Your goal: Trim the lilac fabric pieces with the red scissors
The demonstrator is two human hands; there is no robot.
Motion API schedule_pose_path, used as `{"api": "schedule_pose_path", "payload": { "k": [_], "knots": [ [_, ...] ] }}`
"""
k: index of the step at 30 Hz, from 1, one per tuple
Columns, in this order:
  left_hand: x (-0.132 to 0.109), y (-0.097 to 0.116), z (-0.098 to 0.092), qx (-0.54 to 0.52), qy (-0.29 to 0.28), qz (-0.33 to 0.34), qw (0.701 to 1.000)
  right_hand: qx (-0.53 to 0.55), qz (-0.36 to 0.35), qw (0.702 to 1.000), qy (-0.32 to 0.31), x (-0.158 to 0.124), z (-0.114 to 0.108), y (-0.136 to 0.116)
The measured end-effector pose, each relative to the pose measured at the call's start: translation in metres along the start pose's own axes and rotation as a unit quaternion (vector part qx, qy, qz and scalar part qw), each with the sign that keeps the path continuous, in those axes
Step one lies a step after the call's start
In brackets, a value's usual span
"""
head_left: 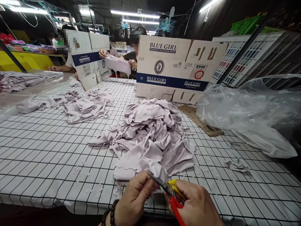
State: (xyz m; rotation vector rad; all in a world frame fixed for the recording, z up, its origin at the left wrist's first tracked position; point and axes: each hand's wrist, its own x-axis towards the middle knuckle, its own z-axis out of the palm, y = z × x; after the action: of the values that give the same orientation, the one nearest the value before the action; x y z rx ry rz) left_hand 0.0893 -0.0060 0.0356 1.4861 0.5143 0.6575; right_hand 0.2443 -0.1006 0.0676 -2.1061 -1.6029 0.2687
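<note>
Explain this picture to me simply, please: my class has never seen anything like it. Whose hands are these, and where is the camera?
There is no machine here: one person works with bare hands, wearing a camera on the head that looks forward and down. The right hand holds scissors with red and yellow handles. The left hand is close to the blades; what its fingertips may pinch is hard to see. Before them, a pile of pale cloth lies on a checked tablecloth, with a smaller heap further left and clear plastic on the right. Beyond stand printed cardboard sheets, and another person's hands hold up a cloth piece.
</note>
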Motion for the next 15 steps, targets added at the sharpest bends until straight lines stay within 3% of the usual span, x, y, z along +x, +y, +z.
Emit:
{"api": "schedule_pose_path", "payload": {
  "k": [4,9,12,15],
  "knots": [
    [-0.001,0.0,-0.001,-0.066,0.003,-0.04,0.997,0.157,0.055,0.986,-0.015,0.002,0.003,0.009],
    [-0.005,0.003,-0.02,-0.14,0.014,-0.034,0.989,0.312,0.153,0.937,0.029,0.021,-0.004,0.037],
    [-0.009,0.01,-0.037,-0.127,0.03,0.004,0.991,0.356,0.148,0.922,0.047,0.045,-0.006,0.038],
    [-0.015,0.022,-0.049,-0.109,0.035,0.028,0.993,0.378,0.093,0.921,-0.02,0.078,0.001,0.023]
  ]
}}
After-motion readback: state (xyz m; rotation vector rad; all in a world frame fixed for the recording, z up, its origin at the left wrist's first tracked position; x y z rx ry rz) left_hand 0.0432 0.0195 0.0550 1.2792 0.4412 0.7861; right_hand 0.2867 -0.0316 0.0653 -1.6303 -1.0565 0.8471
